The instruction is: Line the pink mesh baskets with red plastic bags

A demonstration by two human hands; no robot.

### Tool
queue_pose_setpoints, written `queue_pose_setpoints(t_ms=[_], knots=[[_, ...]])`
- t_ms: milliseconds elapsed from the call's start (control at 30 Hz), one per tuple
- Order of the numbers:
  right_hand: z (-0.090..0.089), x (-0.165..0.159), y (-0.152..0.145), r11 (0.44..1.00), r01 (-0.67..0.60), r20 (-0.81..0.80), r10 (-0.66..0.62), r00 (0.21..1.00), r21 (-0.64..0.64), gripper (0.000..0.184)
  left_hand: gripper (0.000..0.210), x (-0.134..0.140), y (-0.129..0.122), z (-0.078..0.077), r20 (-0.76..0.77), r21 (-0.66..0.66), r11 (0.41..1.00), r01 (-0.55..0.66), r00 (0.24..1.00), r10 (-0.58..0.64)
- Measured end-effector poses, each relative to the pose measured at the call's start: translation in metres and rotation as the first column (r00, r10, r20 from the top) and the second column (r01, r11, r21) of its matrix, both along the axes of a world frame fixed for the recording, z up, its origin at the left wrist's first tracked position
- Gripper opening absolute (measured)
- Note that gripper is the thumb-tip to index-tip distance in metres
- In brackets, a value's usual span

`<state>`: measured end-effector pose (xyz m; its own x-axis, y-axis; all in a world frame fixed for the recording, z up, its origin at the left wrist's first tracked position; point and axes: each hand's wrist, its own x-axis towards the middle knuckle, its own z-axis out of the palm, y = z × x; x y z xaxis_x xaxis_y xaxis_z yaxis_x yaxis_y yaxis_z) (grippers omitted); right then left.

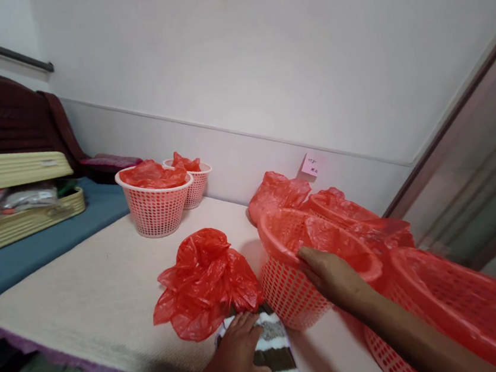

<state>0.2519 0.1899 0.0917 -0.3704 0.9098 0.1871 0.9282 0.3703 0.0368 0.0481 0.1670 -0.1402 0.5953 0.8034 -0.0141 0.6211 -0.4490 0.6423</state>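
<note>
Lower centre of the frame: the left hand (240, 349) lies flat, fingers together, on a striped cloth (273, 350), just below a crumpled red plastic bag (205, 280). Right of it, the right hand (330, 275) curls its fingers over the rim of a bag-lined pink basket (289, 292). Two more lined baskets (156, 211) stand upper left.

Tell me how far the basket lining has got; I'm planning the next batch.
Done: two lined baskets by the wall. In hand: the right hand grips the rim of a lined basket; the left hand rests on a striped cloth. Left: a loose red bag and the tipped baskets at right.
</note>
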Motion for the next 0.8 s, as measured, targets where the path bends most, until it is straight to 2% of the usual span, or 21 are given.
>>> queue_pose_setpoints(t_ms=[200, 333, 433, 500, 533, 600, 667, 733, 800], knots=[[-0.001, 0.000, 0.015, 0.994, 0.001, 0.157, -0.019, 0.987, 0.112, 0.019, 0.084, 0.000, 0.008, 0.005, 0.016, 0.053, 0.998, 0.034, 0.999, -0.035], [0.006, -0.003, 0.023, 0.988, -0.013, 0.174, -0.015, 0.985, 0.155, 0.021, 0.077, -0.001, 0.011, 0.005, 0.024, 0.075, 0.997, 0.029, 0.999, -0.030], [0.007, -0.009, 0.001, 0.949, -0.169, 0.135, 0.137, 0.981, 0.266, 0.018, 0.079, -0.001, 0.011, 0.005, 0.028, 0.080, 0.996, 0.030, 0.999, -0.032], [-0.005, -0.016, -0.026, 0.893, -0.264, 0.007, 0.281, 0.960, 0.363, 0.025, 0.081, 0.000, 0.009, 0.006, 0.038, 0.089, 0.995, 0.032, 0.999, -0.036], [-0.017, -0.019, -0.040, 0.895, -0.263, -0.099, 0.317, 0.943, 0.360, 0.024, 0.081, 0.000, 0.007, 0.008, 0.046, 0.096, 0.995, 0.034, 0.998, -0.039], [-0.051, -0.022, -0.062, 0.948, -0.221, -0.324, 0.288, 0.901, 0.228, 0.021, 0.072, -0.002, 0.003, 0.014, 0.064, 0.105, 0.994, 0.035, 0.997, -0.042], [-0.096, -0.020, -0.070, 0.994, -0.109, -0.532, 0.084, 0.843, -0.015, 0.019, 0.051, -0.006, 0.000, 0.023, 0.082, 0.105, 0.994, 0.001, 0.997, -0.010], [-0.145, -0.013, -0.065, 0.986, 0.049, -0.617, -0.138, 0.775, -0.159, 0.017, 0.029, -0.011, 0.001, 0.032, 0.095, 0.099, 0.992, -0.079, 0.993, 0.070], [-0.186, -0.007, -0.054, 0.956, 0.170, -0.623, -0.284, 0.729, -0.237, 0.024, 0.023, -0.017, 0.005, 0.038, 0.099, 0.093, 0.979, -0.180, 0.980, 0.171]])
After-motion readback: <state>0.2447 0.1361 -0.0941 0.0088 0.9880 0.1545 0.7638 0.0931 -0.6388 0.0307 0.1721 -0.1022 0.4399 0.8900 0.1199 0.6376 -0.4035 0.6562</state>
